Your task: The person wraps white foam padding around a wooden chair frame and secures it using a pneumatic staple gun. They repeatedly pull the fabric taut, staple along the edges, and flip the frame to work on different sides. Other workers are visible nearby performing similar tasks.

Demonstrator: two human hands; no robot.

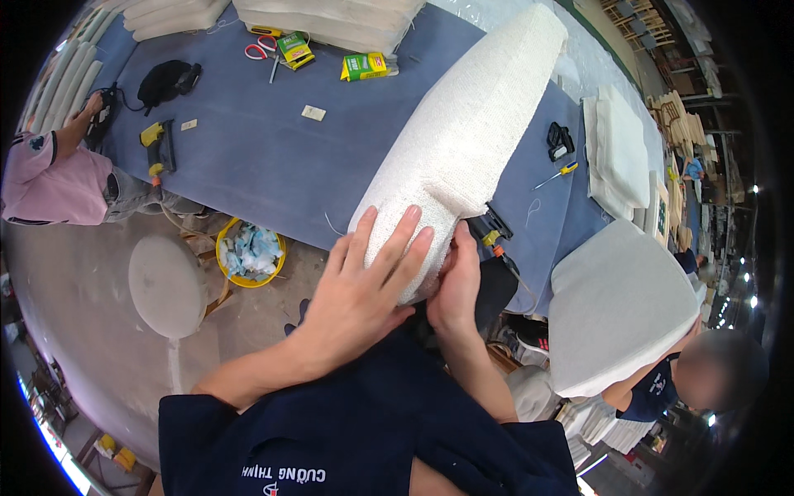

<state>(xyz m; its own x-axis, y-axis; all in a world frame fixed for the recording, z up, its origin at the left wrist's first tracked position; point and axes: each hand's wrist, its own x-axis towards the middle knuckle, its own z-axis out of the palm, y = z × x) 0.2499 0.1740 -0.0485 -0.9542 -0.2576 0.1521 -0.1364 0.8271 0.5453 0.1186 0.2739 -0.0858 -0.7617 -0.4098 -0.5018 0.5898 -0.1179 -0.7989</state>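
Observation:
A long cushion (475, 112) in white textured fabric lies on the blue-grey table, its narrow edge facing up and its near end over the table edge by my body. Across that near end my left hand (351, 285) spreads its fingers on the fabric, the thumb around the lower end, so it clasps the cushion. My right hand (455, 289) grips the right side, its fingertips at a fold where a fabric corner sticks out; some of these fingers are hidden. Just beyond that corner sits a black staple gun (492, 223) with an orange hose fitting.
The table (273, 149) carries red-handled scissors (263, 51), yellow-green boxes (364, 66), a yellow staple gun (155, 149) and a screwdriver (556, 175). A yellow basket (222, 269) of scraps stands below. One co-worker (58, 178) is left; another (653, 384) holds a pale cushion (620, 302) right.

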